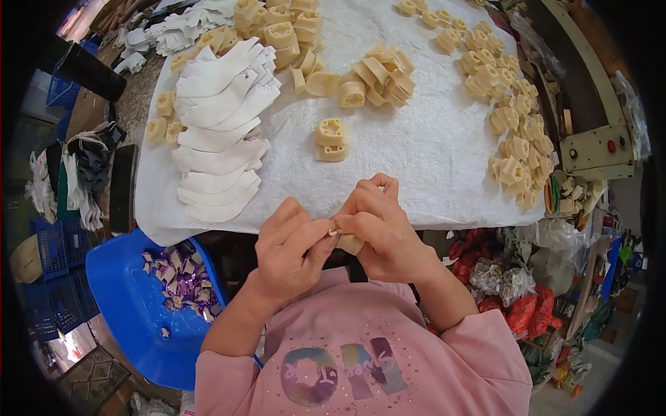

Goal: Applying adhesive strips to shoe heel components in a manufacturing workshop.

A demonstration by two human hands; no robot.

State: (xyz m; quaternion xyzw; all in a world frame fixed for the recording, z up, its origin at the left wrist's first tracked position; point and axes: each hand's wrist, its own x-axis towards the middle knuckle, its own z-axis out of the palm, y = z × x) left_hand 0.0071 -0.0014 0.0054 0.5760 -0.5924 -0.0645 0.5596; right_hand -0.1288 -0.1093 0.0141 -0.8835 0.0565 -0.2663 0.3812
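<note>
Just off the table's near edge, my two hands meet in front of the pink shirt. My right hand point(383, 232) is closed around a beige moulded piece point(350, 243), mostly hidden by the fingers. Thumb and forefinger of my left hand point(288, 244) are pinched together against it; a tiny pale bit shows at their tips, too small to name. Straight ahead on the white cloth stands a single beige moulded part point(332, 140) with holes in its top and front. Beyond it lies a pile of curved beige parts point(378, 78).
Overlapping white curved sheets point(218, 139) lie on the left of the white table cover point(430, 159). Clustered beige parts point(517, 139) line its right edge. Below left, a blue basin point(128, 298) holds purple-and-beige pieces point(182, 277). A pale green metal frame point(596, 149) stands at right.
</note>
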